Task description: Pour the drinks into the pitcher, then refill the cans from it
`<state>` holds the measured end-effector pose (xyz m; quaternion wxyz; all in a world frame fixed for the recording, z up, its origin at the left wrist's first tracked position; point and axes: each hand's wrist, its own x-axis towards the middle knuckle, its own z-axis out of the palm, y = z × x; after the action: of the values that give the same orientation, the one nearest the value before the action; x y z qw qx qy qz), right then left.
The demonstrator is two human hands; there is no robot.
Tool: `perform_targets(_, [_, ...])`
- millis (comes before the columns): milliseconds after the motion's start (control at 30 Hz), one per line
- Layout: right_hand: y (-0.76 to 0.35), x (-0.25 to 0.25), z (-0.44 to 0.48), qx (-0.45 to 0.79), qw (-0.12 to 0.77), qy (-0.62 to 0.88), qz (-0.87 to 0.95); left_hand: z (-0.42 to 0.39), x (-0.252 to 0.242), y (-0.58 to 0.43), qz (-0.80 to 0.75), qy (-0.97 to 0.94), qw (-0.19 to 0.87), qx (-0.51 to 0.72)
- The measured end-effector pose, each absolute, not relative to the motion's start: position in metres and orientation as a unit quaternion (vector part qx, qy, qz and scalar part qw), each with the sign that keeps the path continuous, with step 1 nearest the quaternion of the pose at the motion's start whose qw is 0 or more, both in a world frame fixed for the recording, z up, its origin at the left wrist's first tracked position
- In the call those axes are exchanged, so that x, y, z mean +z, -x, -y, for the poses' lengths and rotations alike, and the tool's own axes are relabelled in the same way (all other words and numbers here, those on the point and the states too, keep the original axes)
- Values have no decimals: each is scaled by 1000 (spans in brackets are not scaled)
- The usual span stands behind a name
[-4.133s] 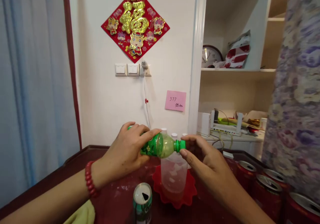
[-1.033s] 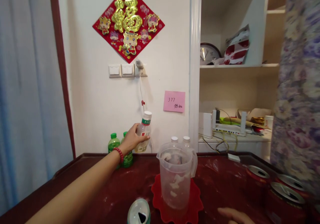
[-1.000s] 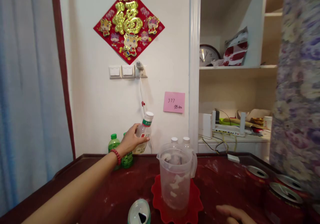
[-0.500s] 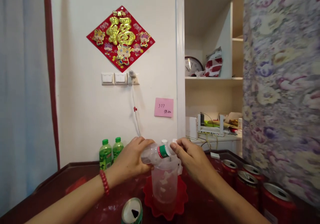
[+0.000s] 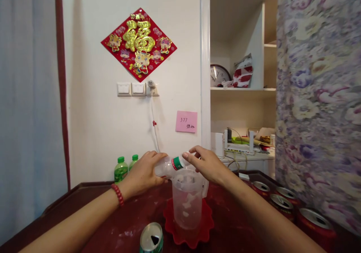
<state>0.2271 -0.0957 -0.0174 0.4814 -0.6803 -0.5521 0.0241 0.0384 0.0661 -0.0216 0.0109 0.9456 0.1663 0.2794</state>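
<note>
A clear plastic bottle (image 5: 177,163) with a green and red label lies tilted above a frosted plastic pitcher (image 5: 187,202). My left hand (image 5: 145,170), with red beads at the wrist, is wrapped round the bottle's left end. Thumb and fingers of my right hand (image 5: 203,162) close at its right, neck end; the cap area is hidden behind them. Below, the pitcher stands upright on a red scalloped dish (image 5: 188,241), its handle to the right. In front of it is an opened green can (image 5: 151,238).
Two green-capped bottles, one (image 5: 121,169) nearer, stand by the wall at left. Several opened red cans (image 5: 316,223) line the table's right side. Beyond the dark red table (image 5: 107,211) are a shelf with a white router (image 5: 239,146) and a flowered curtain (image 5: 316,106).
The bottle and both hands have shifted slightly left, showing more of the pitcher's mouth. My right fingers have changed position at the bottle's neck. The whole view has moved a little.
</note>
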Motion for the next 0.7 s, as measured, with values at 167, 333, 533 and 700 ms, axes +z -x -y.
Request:
perform_targets(167, [-227,-14,86,36,474,657,585,-72,-19,-36,-176,-948,-13,264])
perform_targets(333, [-240,-21,90,-43,550,545,631,-85,-18,-31,-208,-943,-32,259])
perform_targets(533, [-249,-53,115,-89,609,545,569,-89,-12,-38,-204,-926,-202,244])
perform_targets(700, [-250,-73,139,-87,608,573,542,-84,-7,-53,-137,-899,-317,271])
